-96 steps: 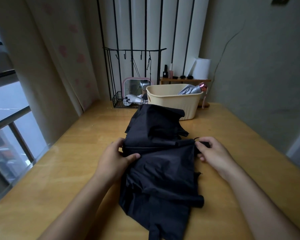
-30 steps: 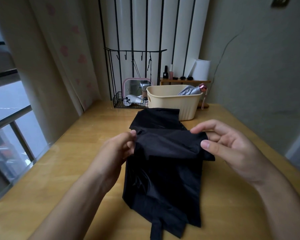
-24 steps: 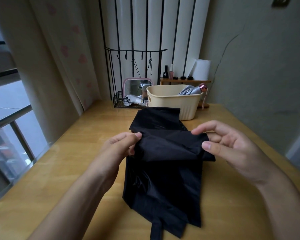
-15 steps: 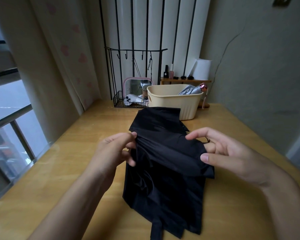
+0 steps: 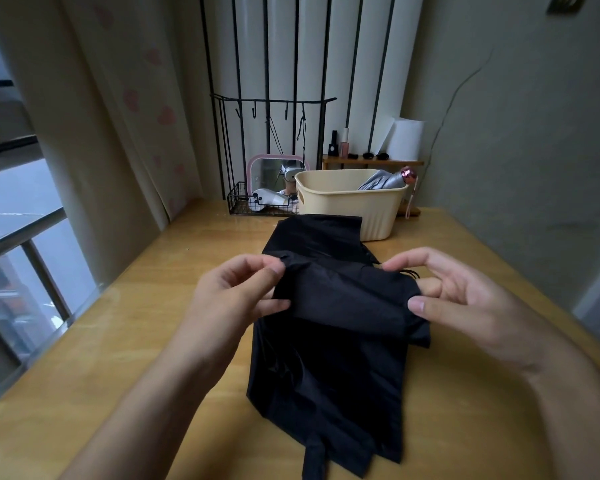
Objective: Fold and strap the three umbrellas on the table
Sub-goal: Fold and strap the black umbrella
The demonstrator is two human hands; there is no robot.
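A black umbrella lies collapsed along the middle of the wooden table, its loose canopy spread flat and its strap tab hanging toward me at the near end. My left hand pinches the left edge of a raised fold of the fabric between thumb and fingers. My right hand holds the right end of that same fold, thumb on the near side, fingers curled round behind it. A silver folded umbrella with a pink handle leans in the cream basket at the back.
Behind the basket stand a pink-framed mirror, a black wire rack and a small wooden shelf with bottles and a paper roll. A window and curtain run along the left, a wall along the right.
Both hands lifted a fold of canopy off the table, then turned it over toward me. Since half a second ago the fold has dropped slightly lower, and the left thumb and fingers closed on its edge.
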